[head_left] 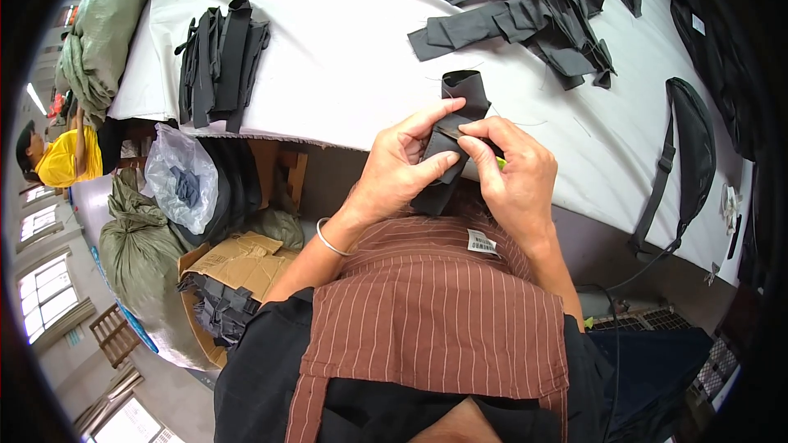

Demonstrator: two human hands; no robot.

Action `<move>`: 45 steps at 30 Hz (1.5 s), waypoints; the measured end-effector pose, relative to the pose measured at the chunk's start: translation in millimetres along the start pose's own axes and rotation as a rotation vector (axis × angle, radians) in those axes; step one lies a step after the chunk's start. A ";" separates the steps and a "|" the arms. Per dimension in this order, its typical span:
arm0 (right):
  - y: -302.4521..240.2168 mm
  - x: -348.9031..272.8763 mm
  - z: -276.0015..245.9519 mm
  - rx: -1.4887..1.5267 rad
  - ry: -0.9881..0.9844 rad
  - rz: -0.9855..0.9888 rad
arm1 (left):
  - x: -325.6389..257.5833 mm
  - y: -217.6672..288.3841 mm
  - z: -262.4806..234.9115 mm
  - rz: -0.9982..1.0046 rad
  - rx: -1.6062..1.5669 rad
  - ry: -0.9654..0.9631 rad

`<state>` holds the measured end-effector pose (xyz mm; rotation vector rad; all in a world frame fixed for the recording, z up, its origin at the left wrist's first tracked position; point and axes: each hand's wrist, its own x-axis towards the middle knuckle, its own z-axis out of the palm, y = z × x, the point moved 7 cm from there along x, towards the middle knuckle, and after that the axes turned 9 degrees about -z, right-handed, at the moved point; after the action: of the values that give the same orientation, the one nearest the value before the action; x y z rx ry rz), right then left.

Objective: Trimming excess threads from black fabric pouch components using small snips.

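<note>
Together, the left hand (pixel 394 164) and right hand (pixel 519 171), partly curled, pinch a black cloth strip (pixel 442 143) near the table's edge (pixel 312 138).

Daylight glows white through windows (pixel 47 299) at left, while the white tabletop (pixel 336 49) lies brightly lit. Black fisheye corners frame a bent, mostly sharp view

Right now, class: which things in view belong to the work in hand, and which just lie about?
Probably in the work:
black strip in the left hand
yellow-green object, mostly hidden by the right hand
neat bunch of similar strips
loose heap of similar strips

Probably just lying about:
black strap bag
tied green sack
</note>
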<state>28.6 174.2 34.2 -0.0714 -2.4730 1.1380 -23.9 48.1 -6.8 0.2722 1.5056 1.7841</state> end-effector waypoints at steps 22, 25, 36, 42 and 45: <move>26.3 -11.2 -9.4 0.253 -0.037 0.230 | 0.1 2.4 -15.6 -0.043 -0.124 0.085; 24.7 -9.7 -10.2 0.212 -0.039 0.222 | 0.2 2.8 -14.7 -0.039 -0.110 0.083; 16.3 -3.4 -14.4 0.095 -0.028 0.165 | 1.1 5.5 -14.7 -0.039 -0.096 0.086; 14.4 -2.8 -14.2 0.054 -0.021 0.136 | 0.7 4.7 -16.0 -0.040 -0.100 0.103; 14.4 -2.6 -12.2 0.067 -0.015 0.137 | 0.4 5.1 -16.0 -0.037 -0.098 0.103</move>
<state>34.0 191.9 29.8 -0.2168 -2.4725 1.2805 -35.9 36.4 -6.7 0.1046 1.4792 1.8599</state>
